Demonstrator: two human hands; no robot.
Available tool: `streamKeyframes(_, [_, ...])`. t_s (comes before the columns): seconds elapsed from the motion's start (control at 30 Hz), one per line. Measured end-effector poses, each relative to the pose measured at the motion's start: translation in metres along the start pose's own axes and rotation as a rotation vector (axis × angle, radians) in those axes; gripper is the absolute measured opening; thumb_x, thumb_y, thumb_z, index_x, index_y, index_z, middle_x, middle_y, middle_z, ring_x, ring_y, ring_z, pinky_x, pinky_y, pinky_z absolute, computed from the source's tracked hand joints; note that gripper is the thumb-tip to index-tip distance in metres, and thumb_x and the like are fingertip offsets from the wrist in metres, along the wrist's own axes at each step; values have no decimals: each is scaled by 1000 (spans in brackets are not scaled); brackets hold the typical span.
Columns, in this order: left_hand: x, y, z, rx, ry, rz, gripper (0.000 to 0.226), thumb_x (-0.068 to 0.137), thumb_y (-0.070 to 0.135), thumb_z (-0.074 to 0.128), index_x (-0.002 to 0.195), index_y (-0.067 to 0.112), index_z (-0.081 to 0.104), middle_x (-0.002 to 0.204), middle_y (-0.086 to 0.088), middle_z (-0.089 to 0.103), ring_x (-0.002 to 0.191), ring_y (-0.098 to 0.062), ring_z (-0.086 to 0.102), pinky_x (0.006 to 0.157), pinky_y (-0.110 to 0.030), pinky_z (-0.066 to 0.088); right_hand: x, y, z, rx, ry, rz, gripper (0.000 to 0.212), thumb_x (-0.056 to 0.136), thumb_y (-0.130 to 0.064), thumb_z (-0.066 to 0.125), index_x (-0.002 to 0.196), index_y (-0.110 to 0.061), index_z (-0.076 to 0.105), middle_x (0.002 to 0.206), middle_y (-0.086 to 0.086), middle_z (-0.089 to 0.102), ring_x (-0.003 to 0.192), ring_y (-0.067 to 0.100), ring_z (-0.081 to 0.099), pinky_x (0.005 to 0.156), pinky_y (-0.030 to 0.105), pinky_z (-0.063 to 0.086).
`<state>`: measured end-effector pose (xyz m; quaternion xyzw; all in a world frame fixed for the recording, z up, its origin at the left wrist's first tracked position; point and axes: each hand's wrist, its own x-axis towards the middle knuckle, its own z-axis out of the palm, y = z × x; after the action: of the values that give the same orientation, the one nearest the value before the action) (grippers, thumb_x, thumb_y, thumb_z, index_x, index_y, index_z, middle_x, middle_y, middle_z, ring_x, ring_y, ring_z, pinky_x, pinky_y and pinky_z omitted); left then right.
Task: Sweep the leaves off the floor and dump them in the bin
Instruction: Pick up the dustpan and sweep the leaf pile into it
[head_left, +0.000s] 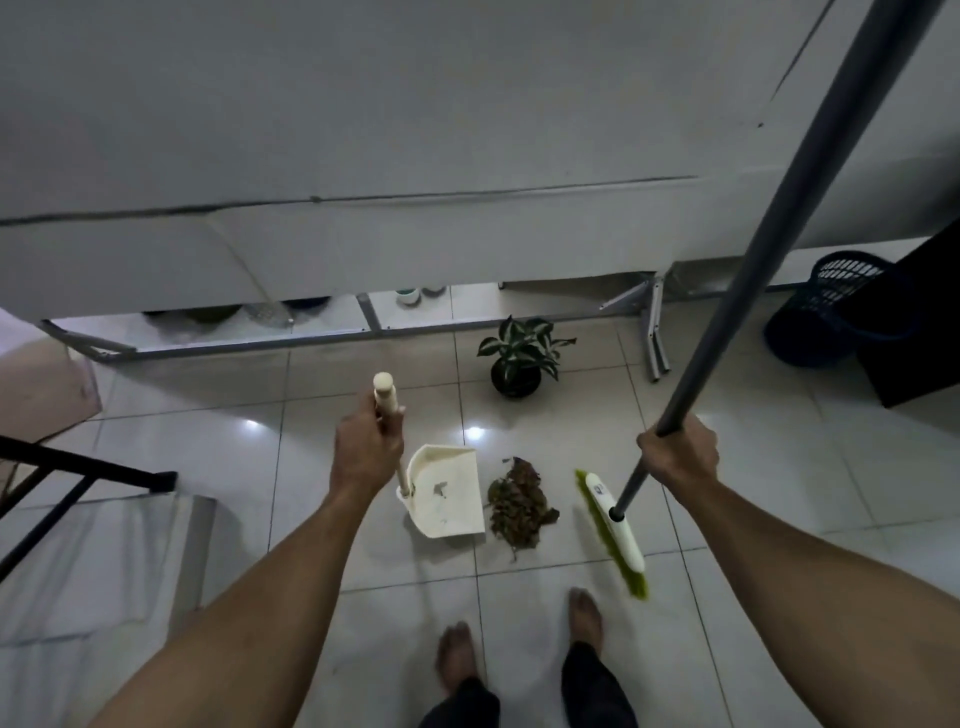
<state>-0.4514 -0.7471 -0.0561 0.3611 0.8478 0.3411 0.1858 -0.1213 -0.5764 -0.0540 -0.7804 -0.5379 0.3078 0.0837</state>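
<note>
A pile of dry brown leaves (519, 503) lies on the tiled floor in front of my feet. Just left of it a cream dustpan (447, 493) rests on the floor with its mouth toward the pile and a few scraps inside. My left hand (366, 447) grips its upright cream handle (387, 397). My right hand (678, 449) grips the grey broom pole (789, 208). The broom head (615, 532), white with green bristles, sits on the floor right of the leaves, a small gap between them. A dark blue mesh bin (826, 306) stands at the far right.
A potted plant (522, 358) stands beyond the leaves. A folding table with metal legs (654, 332) and a white cover spans the back. A black frame (83, 478) and a grey cloth lie at left, a dark cabinet (914, 332) at right beside the bin.
</note>
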Motion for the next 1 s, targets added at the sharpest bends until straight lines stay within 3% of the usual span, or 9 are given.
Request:
streamKeyframes(0.1, [-4, -23, 3, 9, 28, -18, 11, 98, 32, 59, 97, 21, 54, 84, -10, 71, 66, -19, 65, 63, -33, 56, -9, 2, 14, -6, -7, -5, 19, 88, -15, 72, 104, -6, 69, 98, 12, 70, 82, 31, 67, 67, 33, 52])
streamKeyframes(0.27, [-5, -48, 14, 15, 13, -113, 25, 100, 32, 54, 109, 9, 55, 88, -11, 69, 74, -26, 67, 67, -38, 59, -9, 1, 22, -32, 6, 9, 20, 87, -18, 74, 103, -7, 68, 93, 9, 67, 81, 31, 69, 66, 35, 56])
streamKeyframes(0.47, [-14, -62, 14, 14, 40, -107, 23, 101, 31, 53, 106, 9, 53, 78, -2, 62, 61, -12, 59, 53, -23, 45, -8, 4, 24, -14, 30, 22, 22, 85, -18, 77, 103, -9, 69, 76, -3, 56, 76, 28, 66, 65, 33, 53])
streamKeyframes(0.6, [-19, -70, 3, 22, 58, -91, 21, 101, 29, 55, 103, 9, 54, 73, 2, 60, 56, -1, 55, 48, -12, 37, -13, 6, 25, -3, 17, 40, 19, 85, -18, 77, 100, -11, 68, 86, 5, 64, 81, 31, 70, 71, 42, 63])
streamKeyframes(0.67, [-21, -73, -2, 36, 71, -87, 19, 100, 29, 55, 102, 10, 53, 71, 4, 59, 55, 1, 54, 47, -11, 37, -13, 9, 26, -8, 9, 34, 18, 85, -18, 77, 99, -11, 68, 92, 8, 67, 81, 30, 70, 72, 43, 63])
streamKeyframes(0.73, [-23, -74, -2, 47, 81, -90, 19, 100, 29, 55, 100, 11, 53, 70, 4, 59, 55, 0, 54, 46, -11, 36, -14, 11, 28, -12, 4, 23, 18, 85, -19, 77, 99, -12, 68, 92, 8, 67, 77, 27, 68, 62, 36, 59])
streamKeyframes(0.83, [-26, -75, 6, 39, 92, -100, 23, 101, 30, 54, 101, 7, 54, 73, -4, 62, 57, -14, 58, 49, -21, 43, -14, 16, 32, -18, -5, 14, 19, 86, -21, 76, 101, -12, 70, 87, 4, 63, 68, 19, 61, 54, 26, 45])
streamKeyframes(0.9, [-27, -74, 11, 44, 96, -100, 24, 101, 31, 53, 103, 7, 53, 74, -5, 63, 60, -17, 59, 53, -28, 48, -14, 20, 35, -10, -13, 24, 19, 86, -20, 75, 102, -12, 70, 85, 2, 61, 70, 21, 61, 58, 27, 47])
streamKeyframes(1.0, [-26, -71, 16, 44, 89, -87, 23, 101, 32, 53, 105, 9, 52, 76, -2, 61, 62, -15, 59, 52, -23, 47, -14, 22, 38, -8, -17, 37, 18, 85, -20, 75, 102, -12, 71, 90, 5, 64, 79, 27, 65, 65, 32, 50])
